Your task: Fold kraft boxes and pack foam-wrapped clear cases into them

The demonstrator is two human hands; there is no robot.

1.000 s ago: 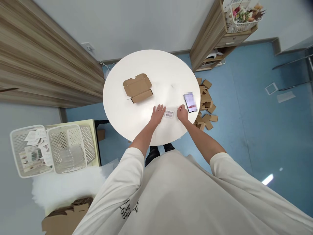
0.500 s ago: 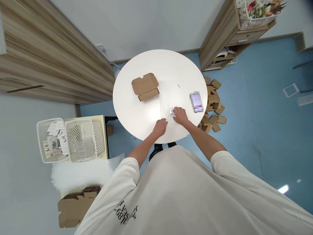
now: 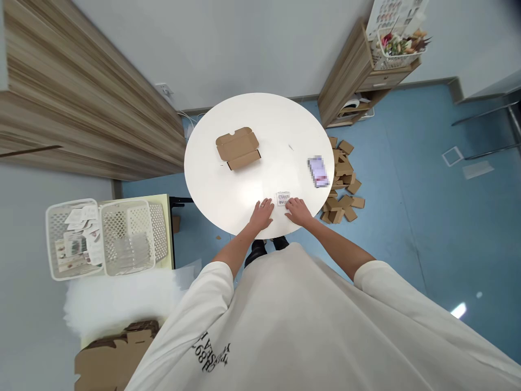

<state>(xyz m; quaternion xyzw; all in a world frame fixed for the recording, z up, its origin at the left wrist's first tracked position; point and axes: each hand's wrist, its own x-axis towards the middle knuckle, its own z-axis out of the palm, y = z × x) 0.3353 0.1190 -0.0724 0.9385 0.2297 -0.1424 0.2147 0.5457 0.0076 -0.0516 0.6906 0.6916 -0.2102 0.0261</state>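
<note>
A small clear plastic case (image 3: 283, 198) with rows of little items inside lies flat on the round white table (image 3: 280, 122). Just left of it, my left hand (image 3: 261, 214) rests on the tabletop with fingers spread. On the other side, my right hand (image 3: 298, 210) lies open, its fingertips at or beside the case's right edge; whether they touch it I cannot tell. An unfolded brown cardboard box (image 3: 240, 146) sits toward the back left of the table. At the right edge lies a blurred purple item (image 3: 318, 171).
Many small cardboard boxes (image 3: 344, 171) are heaped on the floor right of the table. To the left, white baskets (image 3: 126, 239) hold papers and clear plastic pieces, with white sheeting (image 3: 118, 298) and flattened cardboard (image 3: 109, 361) nearby. A wooden cabinet (image 3: 350, 70) stands at the back right.
My right hand has drawn back from over the clear case, which now shows fully and lies closer to the near edge. My left hand's fingers have spread. The camera view has shifted slightly.
</note>
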